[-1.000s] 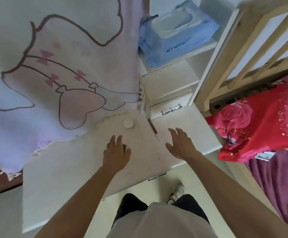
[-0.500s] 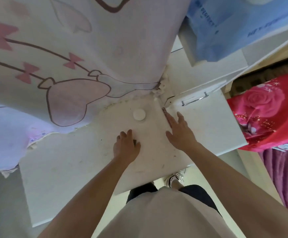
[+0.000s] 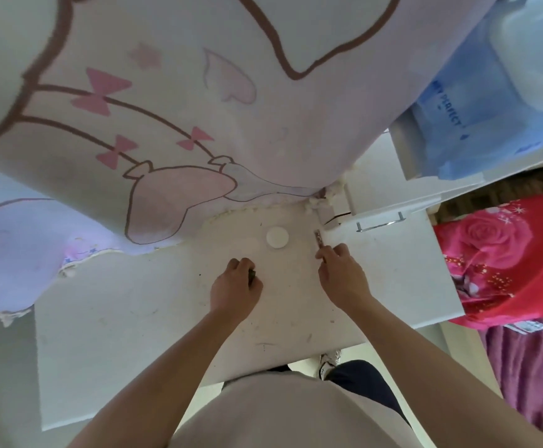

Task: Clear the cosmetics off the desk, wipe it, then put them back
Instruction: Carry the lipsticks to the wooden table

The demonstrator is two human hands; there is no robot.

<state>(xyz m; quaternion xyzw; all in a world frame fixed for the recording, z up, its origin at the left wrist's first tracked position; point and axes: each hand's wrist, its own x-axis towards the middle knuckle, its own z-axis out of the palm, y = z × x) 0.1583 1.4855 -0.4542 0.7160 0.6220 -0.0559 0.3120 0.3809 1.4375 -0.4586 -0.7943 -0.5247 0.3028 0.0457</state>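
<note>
A: From the head view, what is there to clear, and how will it handle?

B: Three small things sit at the back of the desk (image 3: 134, 334). A slim stick (image 3: 319, 240), probably a cosmetic pencil, lies just in front of the drawer (image 3: 393, 210). A round white jar (image 3: 277, 237) stands just to its left. A small dark item (image 3: 252, 273) lies nearer the person. All look light and rigid. I'd guess the stick rolls easily and the jar's smooth lid is a bit slippery.

A: Where should each be held?

B: The stick can be pinched anywhere along its shaft. The jar is best taken by its sides, not by the lid alone. The dark item is too hidden to judge.

A: And the hands?

B: The right hand (image 3: 342, 276) reaches forward, palm down. Its thumb and first fingers are closed in a pinch on the stick's near end, and the far end lies on the desk. The left hand (image 3: 234, 286) is curled over the dark item, knuckles up, with only a sliver showing by the thumb. It seems to grip it. Both forearms stretch straight out over the desk. The jar is untouched between the two hands. A printed cloth (image 3: 166, 108) hangs behind it, and a pack of wipes (image 3: 477, 124) lies up on the right.
</note>
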